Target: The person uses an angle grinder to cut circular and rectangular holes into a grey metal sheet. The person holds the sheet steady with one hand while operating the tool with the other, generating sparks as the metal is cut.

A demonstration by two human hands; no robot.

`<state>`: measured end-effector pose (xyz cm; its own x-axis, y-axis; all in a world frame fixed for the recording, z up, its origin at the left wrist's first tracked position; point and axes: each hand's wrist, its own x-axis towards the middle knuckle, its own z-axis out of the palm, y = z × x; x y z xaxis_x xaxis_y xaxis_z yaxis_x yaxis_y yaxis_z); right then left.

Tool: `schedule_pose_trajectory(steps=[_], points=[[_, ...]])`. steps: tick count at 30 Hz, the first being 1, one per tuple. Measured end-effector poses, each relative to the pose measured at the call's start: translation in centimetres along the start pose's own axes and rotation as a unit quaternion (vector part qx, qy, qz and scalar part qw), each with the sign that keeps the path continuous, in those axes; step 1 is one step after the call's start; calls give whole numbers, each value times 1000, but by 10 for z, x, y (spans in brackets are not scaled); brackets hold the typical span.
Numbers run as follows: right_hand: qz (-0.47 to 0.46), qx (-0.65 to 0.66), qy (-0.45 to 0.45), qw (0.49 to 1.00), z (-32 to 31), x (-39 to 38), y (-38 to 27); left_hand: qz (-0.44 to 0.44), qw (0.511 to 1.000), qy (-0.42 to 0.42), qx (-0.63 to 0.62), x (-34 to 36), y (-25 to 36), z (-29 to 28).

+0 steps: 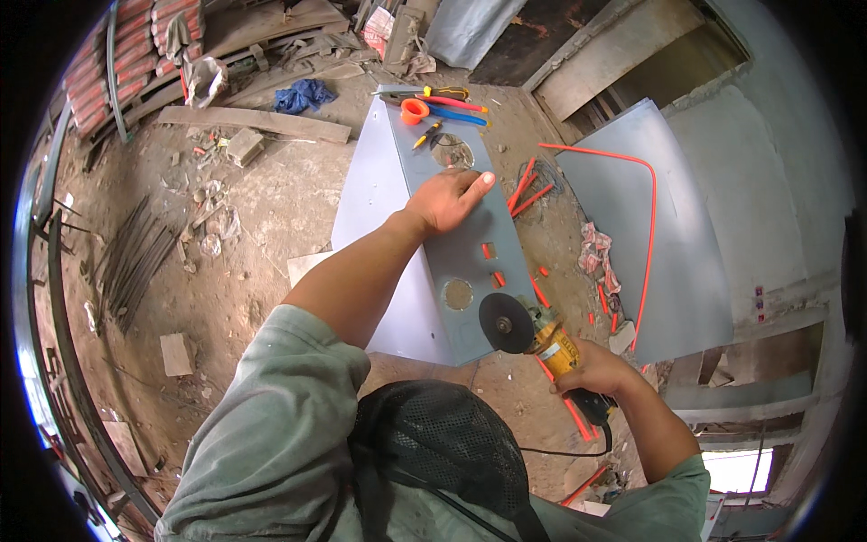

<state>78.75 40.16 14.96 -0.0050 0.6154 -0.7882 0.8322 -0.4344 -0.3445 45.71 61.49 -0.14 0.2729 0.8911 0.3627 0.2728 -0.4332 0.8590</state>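
A bent grey sheet panel [379, 226] lies in front of me, with two round holes and two small rectangular cut-outs in its narrower face. My left hand [449, 200] bears down on that face beside the far round hole. Its thumb points right, while the other fingers curl at the hole's rim and are partly hidden. My right hand [596, 369] is wrapped around a yellow and black angle grinder [557, 352]. The grinder's dark disc [507, 322] is over the panel's near right edge; whether it touches cannot be made out.
An orange tape roll [414, 111], a yellow-handled cutter [425, 136] and pliers [447, 92] rest at the panel's far end. Red conduit [652, 235] crosses a second grey sheet [686, 262] on the right. A black cord [564, 452] trails from the grinder. Rods [135, 257] and rubble litter the left floor.
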Motion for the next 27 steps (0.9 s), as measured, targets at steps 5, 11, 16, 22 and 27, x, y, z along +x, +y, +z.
schedule_pose_trajectory(steps=[5, 11, 16, 22, 27], points=[[-27, -43, 20, 999, 2, -1, -6, -8, 1000, 0, 2, -1, 1, 1], [-5, -43, 32, 999, 5, -9, -24, -24, 999, -34, -1, 0, 1, -3], [-49, -116, 67, 990, 4, -7, -21, -6, 1000, -6, -3, -1, -4, 1], [-21, 46, 10, 999, 12, 5, 2, -10, 1000, -20, 7, -1, -2, -2], [-56, 209, 18, 976, 35, -18, 37, -44, 998, 25, -44, -12, 17, -10]])
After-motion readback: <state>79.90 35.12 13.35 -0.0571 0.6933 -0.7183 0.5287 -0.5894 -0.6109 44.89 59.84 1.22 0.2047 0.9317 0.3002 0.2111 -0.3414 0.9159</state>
